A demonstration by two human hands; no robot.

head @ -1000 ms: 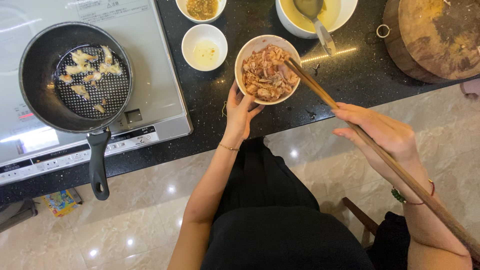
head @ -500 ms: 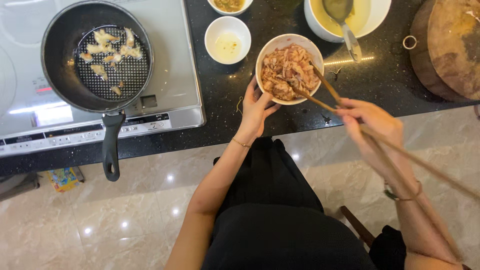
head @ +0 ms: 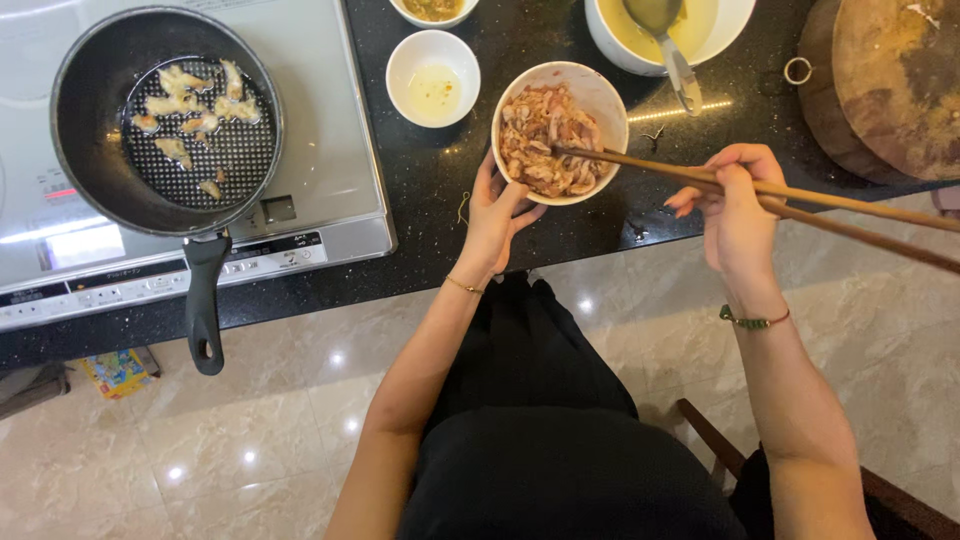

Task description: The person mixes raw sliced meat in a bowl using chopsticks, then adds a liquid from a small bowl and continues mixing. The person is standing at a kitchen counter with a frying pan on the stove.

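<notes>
Two surfaces fill your view: a black speckled countertop [head: 440, 240] along the top and a glossy beige marble floor [head: 260, 440] below it, catching small ceiling-light reflections. On the counter's left sits a silver induction cooktop [head: 330, 200] carrying a black frying pan [head: 110, 170] with a few pale pieces frying in it, its handle pointing down toward you. A small white sauce bowl [head: 433, 78] stands just beside the cooktop, and a larger white bowl of yellow liquid [head: 720, 30] with a metal ladle [head: 670, 50] leaning in it sits at the top edge. A round wooden chopping block [head: 890, 90] occupies the far right.

Your left hand [head: 495, 215] cups the near side of the white bowl of sliced meat [head: 555, 135], which rests on the counter near its front edge. Your right hand [head: 735, 210] is clenched around long wooden chopsticks [head: 680, 175], whose tips lie on the meat at the bowl's right side.

Compared with half a second ago, the chopsticks now lie flatter, nearly level across the counter, instead of angling steeply up from your lap, and your right hand sits higher, level with the counter edge. The bowl and your left hand remain where they were.
</notes>
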